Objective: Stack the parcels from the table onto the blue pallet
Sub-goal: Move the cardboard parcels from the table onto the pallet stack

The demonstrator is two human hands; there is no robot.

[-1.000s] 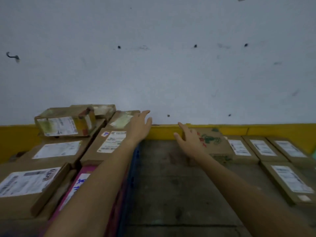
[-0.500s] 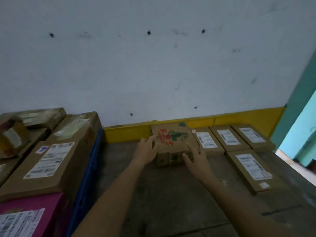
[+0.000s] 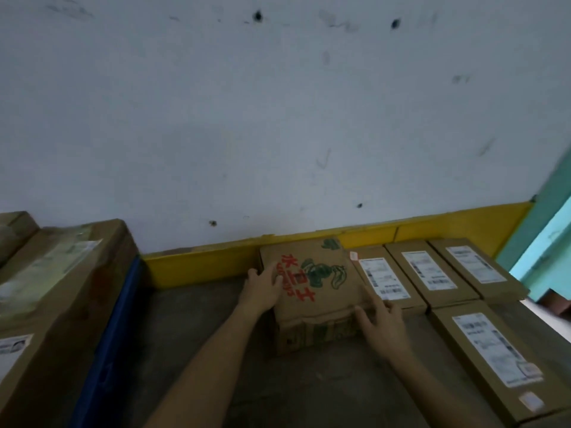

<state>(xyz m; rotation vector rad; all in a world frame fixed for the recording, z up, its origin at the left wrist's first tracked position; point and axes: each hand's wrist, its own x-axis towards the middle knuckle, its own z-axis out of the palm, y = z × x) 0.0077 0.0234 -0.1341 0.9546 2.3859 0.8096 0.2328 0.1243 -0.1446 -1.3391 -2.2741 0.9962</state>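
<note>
A brown cardboard parcel point(image 3: 321, 291) with red characters and a green drawing lies on the grey table point(image 3: 200, 344) against the yellow back rail. My left hand point(image 3: 262, 288) lies on its left edge, fingers straight over the top. My right hand point(image 3: 381, 322) touches its near right corner with straight fingers. The blue pallet point(image 3: 114, 329) shows as a blue edge at the left, with stacked brown parcels point(image 3: 61, 288) on it.
Several flat brown parcels with white labels point(image 3: 429, 273) lie in rows right of the printed parcel. A yellow rail point(image 3: 197, 264) runs along the white wall. A teal door frame point(image 3: 543, 230) stands at the far right.
My view has swung right, away from the pallet. Both hands moved from the pallet stack and table onto the printed parcel, the left onto its top edge, the right to its near right corner.
</note>
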